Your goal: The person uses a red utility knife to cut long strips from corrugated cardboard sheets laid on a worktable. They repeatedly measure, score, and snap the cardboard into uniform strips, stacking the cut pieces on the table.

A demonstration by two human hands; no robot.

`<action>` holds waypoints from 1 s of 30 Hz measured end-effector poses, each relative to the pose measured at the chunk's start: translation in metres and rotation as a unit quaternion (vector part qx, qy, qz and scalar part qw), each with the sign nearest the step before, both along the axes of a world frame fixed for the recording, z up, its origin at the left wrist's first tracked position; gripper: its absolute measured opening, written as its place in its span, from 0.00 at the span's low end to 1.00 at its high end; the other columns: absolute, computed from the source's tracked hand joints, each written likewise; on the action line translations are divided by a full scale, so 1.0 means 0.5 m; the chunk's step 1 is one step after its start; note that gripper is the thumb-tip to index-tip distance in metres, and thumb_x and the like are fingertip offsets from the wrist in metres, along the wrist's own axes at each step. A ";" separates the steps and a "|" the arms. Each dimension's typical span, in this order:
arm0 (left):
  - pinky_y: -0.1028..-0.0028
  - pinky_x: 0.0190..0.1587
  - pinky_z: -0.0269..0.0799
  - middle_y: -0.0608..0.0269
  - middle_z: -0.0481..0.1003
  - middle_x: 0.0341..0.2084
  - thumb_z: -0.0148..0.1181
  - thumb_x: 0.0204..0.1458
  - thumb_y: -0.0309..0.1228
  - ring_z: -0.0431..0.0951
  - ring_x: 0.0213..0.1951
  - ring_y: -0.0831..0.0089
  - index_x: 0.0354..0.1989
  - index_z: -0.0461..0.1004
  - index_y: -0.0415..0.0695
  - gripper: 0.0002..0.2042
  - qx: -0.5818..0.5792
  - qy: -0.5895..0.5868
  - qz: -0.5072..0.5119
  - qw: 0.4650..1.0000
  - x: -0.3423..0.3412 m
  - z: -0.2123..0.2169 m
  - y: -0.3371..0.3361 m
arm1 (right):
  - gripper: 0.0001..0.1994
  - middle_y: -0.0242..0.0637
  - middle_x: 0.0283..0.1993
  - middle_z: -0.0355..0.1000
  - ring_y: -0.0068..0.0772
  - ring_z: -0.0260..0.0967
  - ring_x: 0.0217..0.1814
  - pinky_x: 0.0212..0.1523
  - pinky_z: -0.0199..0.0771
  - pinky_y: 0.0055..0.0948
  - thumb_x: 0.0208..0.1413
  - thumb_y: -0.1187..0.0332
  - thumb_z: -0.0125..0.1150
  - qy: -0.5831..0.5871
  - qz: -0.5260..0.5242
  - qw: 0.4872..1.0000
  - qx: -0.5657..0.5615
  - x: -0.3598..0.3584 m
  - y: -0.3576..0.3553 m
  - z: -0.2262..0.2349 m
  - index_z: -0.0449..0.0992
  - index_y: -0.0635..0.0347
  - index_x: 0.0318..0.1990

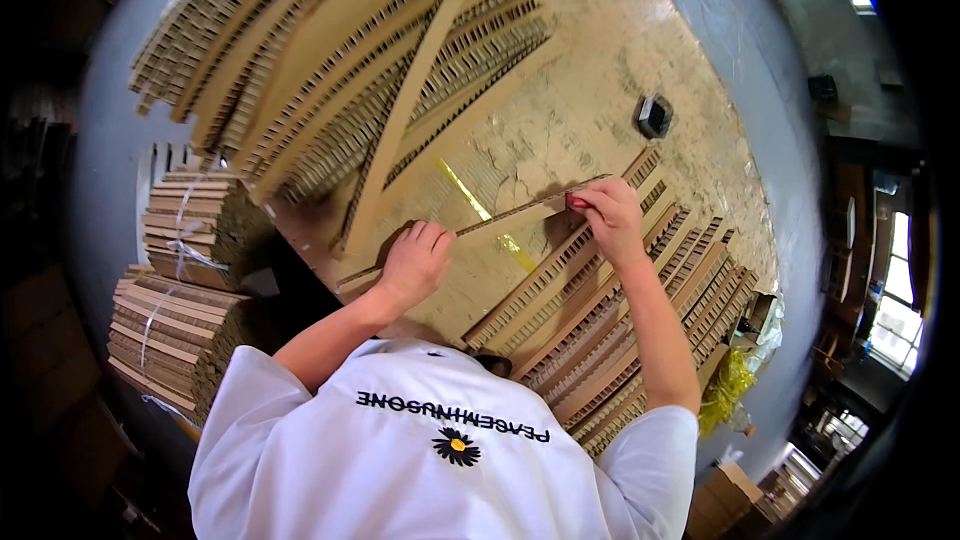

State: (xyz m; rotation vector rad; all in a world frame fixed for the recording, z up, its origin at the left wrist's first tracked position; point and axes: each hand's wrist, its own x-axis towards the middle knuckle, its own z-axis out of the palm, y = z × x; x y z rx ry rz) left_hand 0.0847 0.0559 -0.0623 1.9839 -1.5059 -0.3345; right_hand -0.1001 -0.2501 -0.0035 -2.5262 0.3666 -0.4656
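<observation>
A long, narrow cardboard strip (515,221) lies slantwise across the table in front of me. Toward its left end, my left hand (415,262) grips it with curled fingers. My right hand (614,215) is at its other end, pinching a small red object (577,201) against the strip; the fingers cover most of that object, so its kind does not show. Shiny yellow tape (464,188) runs on the tabletop beneath the strip. Close under my right hand and forearm lie rows of slotted cardboard strips (570,310).
A large pile of slotted cardboard strips (330,70) covers the table's far left, with one strip (415,90) laid across it. Tied bundles (180,325) stand left of the worktable (620,30). A small dark box-like thing (654,116) sits far right; crumpled yellow film (728,390) hangs near right.
</observation>
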 end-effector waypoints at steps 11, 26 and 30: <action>0.52 0.61 0.63 0.55 0.73 0.53 0.67 0.50 0.34 0.70 0.55 0.52 0.45 0.75 0.44 0.15 -0.070 -0.271 -0.122 0.952 0.183 0.183 -0.094 | 0.06 0.33 0.46 0.73 0.24 0.71 0.45 0.49 0.73 0.24 0.59 0.79 0.67 -0.292 -0.496 0.793 0.199 -0.224 0.406 0.175 0.80 0.68 0.43; 0.54 0.54 0.72 0.48 0.76 0.38 0.63 0.56 0.37 0.76 0.46 0.48 0.51 0.73 0.38 0.19 0.172 0.006 -0.311 0.934 -0.043 0.030 -0.114 | 0.09 0.32 0.43 0.80 0.21 0.75 0.44 0.49 0.75 0.22 0.63 0.75 0.64 -0.397 -0.534 0.586 0.463 -0.200 0.635 0.033 0.80 0.67 0.49; 0.52 0.57 0.72 0.40 0.76 0.44 0.64 0.56 0.39 0.74 0.52 0.41 0.58 0.68 0.35 0.26 0.143 0.145 -0.205 0.957 -0.199 -0.057 -0.072 | 0.09 0.30 0.43 0.79 0.18 0.74 0.44 0.49 0.73 0.20 0.64 0.73 0.64 -0.378 -0.563 0.610 0.410 -0.151 0.631 -0.053 0.81 0.66 0.49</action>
